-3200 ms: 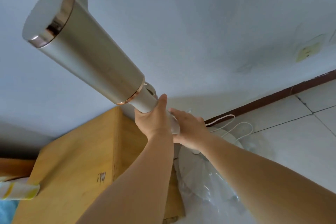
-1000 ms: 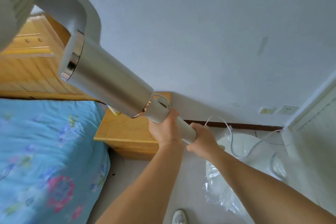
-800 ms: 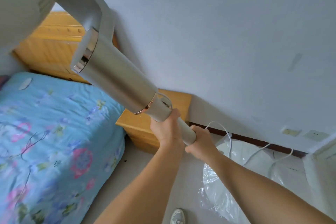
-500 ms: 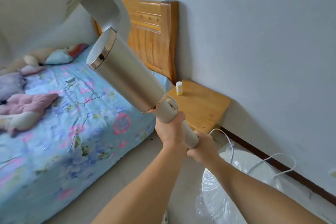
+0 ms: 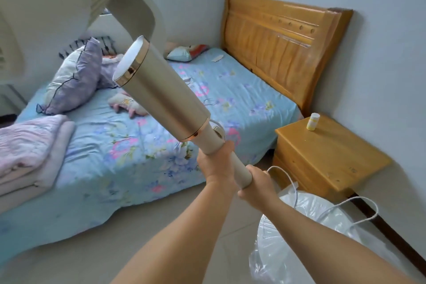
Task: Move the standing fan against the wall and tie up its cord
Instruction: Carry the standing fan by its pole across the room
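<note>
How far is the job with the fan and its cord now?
Nothing looks finished yet. In hand: the left hand and right hand both grip the fan pole, and the plastic-wrapped base sits near the wall beside the nightstand. Left: settling the fan there and tying the cord, which trails loose.

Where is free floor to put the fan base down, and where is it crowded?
Bare tile floor lies between the bed and the plastic-wrapped base. It is crowded to the right: the nightstand stands by the wall, and the loose cord loops over the base there.
</note>
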